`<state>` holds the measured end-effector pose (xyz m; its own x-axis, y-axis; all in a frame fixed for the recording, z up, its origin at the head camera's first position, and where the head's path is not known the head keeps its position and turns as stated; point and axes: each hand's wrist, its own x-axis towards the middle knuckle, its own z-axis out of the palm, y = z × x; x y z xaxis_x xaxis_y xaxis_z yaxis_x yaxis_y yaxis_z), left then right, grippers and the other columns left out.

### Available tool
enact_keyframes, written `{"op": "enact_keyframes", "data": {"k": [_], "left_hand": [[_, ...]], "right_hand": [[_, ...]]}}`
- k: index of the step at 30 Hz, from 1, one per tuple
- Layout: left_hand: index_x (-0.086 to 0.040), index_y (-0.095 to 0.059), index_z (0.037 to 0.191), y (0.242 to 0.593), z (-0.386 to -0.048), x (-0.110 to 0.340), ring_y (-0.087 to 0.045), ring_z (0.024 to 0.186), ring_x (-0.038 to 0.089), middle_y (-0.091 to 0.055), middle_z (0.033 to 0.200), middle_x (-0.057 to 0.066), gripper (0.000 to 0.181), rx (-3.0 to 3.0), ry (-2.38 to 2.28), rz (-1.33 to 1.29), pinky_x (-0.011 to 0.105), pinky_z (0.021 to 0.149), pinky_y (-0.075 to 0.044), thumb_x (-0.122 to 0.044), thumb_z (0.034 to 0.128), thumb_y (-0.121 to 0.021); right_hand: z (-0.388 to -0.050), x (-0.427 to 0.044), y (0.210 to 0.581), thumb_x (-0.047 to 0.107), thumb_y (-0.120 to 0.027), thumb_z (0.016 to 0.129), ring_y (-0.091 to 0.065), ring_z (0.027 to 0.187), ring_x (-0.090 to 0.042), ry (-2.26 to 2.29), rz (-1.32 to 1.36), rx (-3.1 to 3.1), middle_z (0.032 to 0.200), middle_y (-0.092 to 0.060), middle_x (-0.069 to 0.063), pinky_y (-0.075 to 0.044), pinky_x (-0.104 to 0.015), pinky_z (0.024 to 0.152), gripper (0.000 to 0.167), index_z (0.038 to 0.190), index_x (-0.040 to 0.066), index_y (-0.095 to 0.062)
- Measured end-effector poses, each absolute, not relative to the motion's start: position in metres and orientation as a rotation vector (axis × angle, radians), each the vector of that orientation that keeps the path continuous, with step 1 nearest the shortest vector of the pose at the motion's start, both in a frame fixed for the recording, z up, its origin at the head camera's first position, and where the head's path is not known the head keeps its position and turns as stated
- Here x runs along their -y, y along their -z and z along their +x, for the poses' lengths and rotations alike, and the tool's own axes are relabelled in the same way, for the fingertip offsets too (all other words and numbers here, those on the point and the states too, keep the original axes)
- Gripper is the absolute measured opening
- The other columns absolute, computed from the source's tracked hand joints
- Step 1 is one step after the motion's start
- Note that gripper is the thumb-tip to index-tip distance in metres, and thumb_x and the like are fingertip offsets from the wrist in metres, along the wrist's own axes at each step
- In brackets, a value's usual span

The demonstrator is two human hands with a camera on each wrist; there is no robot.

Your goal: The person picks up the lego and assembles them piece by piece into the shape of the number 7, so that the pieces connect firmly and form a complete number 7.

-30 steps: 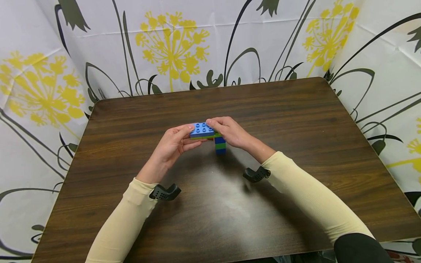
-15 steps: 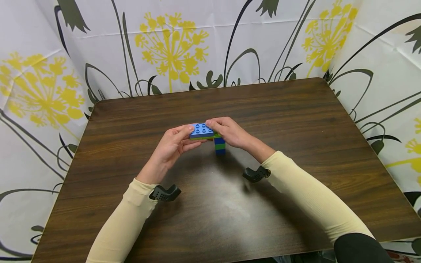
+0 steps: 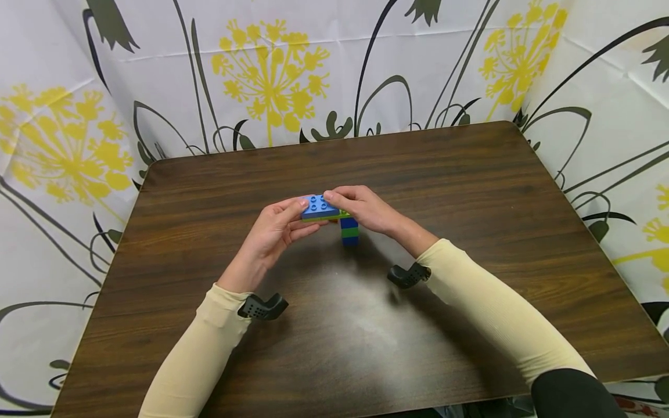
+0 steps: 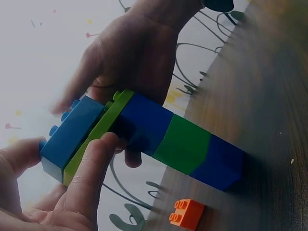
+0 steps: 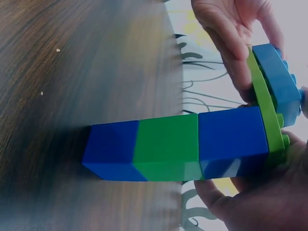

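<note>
A light blue toy building brick (image 3: 320,207) lies along a lime-green plate (image 4: 113,115), which juts left from a column. That column stacks a dark blue, a green (image 5: 168,147) and a dark blue brick upright on the table. My left hand (image 3: 272,235) pinches the overhanging end, thumb on the light blue brick, fingers under the plate. My right hand (image 3: 366,210) grips the other end, its thumb on top of the light blue brick and fingers behind the column. Whether brick and plate are fully pressed together, I cannot tell.
Behind the column, an orange brick (image 4: 187,214) sits on the table, mostly hidden by my hands in the head view. The dark wood table (image 3: 470,191) reaches back to a flower-patterned curtain (image 3: 334,64). Small crumbs dot its surface.
My right thumb has slid slightly left over the light blue brick's studs. The left hand and the column stay where they were.
</note>
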<state>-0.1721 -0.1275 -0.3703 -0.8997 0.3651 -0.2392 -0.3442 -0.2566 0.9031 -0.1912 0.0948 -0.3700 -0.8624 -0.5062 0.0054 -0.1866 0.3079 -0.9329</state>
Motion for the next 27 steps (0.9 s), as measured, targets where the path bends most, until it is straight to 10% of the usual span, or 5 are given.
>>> {"op": "enact_keyframes", "data": {"k": [27], "left_hand": [[0.001,-0.059,0.124,0.3679,-0.1713,0.1297,-0.071,0.095,0.027,-0.068,0.110,0.012,0.035,-1.535,-2.193,0.017,0.035,0.081,-0.055,-0.020,0.0968,-0.064]], "right_hand": [[-0.1916,-0.0907,0.3653,0.030,-0.042,0.106,-0.055,0.096,-0.026,1.539,-0.641,-2.281,0.107,-0.064,-0.012,-0.047,-0.034,0.080,0.041,0.128,0.000,-0.060]]}}
